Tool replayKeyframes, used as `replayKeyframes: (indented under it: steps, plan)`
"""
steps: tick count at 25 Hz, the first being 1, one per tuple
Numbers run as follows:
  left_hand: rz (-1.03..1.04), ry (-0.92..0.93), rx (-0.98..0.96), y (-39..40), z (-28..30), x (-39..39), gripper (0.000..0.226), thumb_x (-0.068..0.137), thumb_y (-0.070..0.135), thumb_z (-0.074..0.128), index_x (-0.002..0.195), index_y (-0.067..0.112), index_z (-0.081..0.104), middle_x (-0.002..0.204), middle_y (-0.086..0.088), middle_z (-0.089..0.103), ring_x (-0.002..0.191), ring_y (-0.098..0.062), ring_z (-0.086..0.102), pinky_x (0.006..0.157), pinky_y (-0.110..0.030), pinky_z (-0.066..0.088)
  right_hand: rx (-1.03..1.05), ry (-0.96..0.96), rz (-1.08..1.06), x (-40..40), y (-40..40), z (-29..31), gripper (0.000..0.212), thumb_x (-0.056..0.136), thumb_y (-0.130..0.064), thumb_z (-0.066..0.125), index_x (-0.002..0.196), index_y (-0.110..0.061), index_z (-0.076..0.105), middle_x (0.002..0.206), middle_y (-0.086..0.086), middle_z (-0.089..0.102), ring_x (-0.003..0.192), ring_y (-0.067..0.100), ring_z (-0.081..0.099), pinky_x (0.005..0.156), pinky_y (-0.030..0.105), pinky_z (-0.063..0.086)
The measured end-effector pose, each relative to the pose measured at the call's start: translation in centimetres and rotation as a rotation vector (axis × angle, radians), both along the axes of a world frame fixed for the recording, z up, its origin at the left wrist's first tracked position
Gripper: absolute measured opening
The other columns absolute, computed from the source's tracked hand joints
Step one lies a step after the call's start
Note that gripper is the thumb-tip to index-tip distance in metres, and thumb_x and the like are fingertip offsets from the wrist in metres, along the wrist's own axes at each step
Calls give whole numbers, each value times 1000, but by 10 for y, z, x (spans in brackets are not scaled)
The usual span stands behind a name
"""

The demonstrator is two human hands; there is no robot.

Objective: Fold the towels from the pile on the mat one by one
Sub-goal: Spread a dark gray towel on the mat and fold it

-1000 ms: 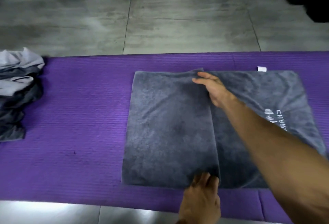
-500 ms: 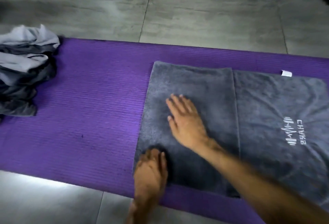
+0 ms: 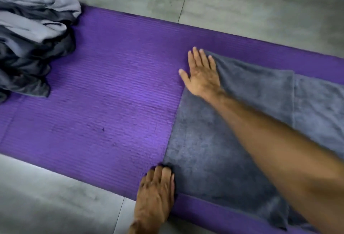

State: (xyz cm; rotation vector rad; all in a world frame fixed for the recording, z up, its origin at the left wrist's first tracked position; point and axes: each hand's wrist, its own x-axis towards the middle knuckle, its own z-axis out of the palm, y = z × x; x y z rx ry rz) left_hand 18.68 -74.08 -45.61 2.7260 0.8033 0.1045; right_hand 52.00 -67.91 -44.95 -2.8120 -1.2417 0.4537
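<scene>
A grey towel [image 3: 214, 155] lies on the purple mat [image 3: 111, 94], lower right of frame. The right hand [image 3: 202, 74] presses flat, fingers spread, on its far-left corner; the left hand [image 3: 156, 194] pinches its near-left corner. The pile [image 3: 31, 36] sits upper left.

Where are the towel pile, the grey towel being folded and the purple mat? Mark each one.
towel pile [image 3: 31, 34], head view, middle of heap.
grey towel [image 3: 210, 151], head view, folded top layer.
purple mat [image 3: 111, 92], head view, bare ribbed surface.
</scene>
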Motion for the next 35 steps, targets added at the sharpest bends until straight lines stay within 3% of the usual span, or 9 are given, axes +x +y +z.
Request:
replayKeyframes:
  steps: [5,9,12,19,25,27,31,33,35]
  plan:
    - [139,5,-189,6,16,6,22,86,41,43,99,24,50,87,-2,62,75,-25,61,62,-34,52,119,-33,-36,13,16,22,71,97,-51,38,152,-8,25,161,15,20,148,33,17,122,48,9]
    - [339,50,-408,19,20,7,42,70,60,54,93,25,58,89,-1,62,81,-27,61,73,-39,53,151,-147,-166,-51,-13,39,45,93,-48,48,99,-7,66,98,18,70,95,35,66,82,39,49]
    - [347,80,-562,32,19,6,33,62,60,61,61,31,45,67,7,56,66,-21,59,63,-36,51,67,47,-310,-60,-7,45,37,94,-37,48,103,-6,67,109,15,69,103,32,65,79,34,49]
    - [457,-281,-984,81,44,-27,21,66,10,75,71,18,57,61,4,56,55,2,48,56,-11,40,187,228,-201,-71,37,59,33,96,-30,48,107,-3,65,117,18,67,112,34,60,89,37,47]
    - [622,-109,-492,160,58,-95,27,70,21,76,91,23,60,89,-15,68,68,-8,65,65,-24,52,369,606,-3,-113,88,61,18,97,-22,53,91,-11,65,93,6,71,89,24,64,75,28,48]
    - [463,-60,-157,143,62,-81,32,71,28,62,103,24,60,92,-16,64,80,-35,62,71,-41,52,572,480,-39,-113,52,64,14,93,-20,54,91,-13,67,88,5,72,82,27,66,73,35,52]
    - [-5,-98,-112,8,59,-4,29,75,38,50,102,26,53,88,-8,67,73,-32,64,72,-38,45,749,155,-623,-37,-48,39,25,85,-19,53,106,-19,66,105,8,70,98,31,63,85,35,47]
    - [-64,37,-198,-49,46,19,42,62,49,56,99,28,55,92,-4,64,75,-26,59,64,-36,49,721,483,-820,4,-84,35,29,82,-28,60,109,-22,68,119,4,65,111,23,58,98,32,43]
    - [1,141,-184,-72,38,33,54,45,44,66,95,24,59,95,-6,59,77,-25,51,55,-39,48,716,868,-801,16,-94,46,23,89,-26,62,111,-21,69,119,-3,64,103,9,58,83,21,45]
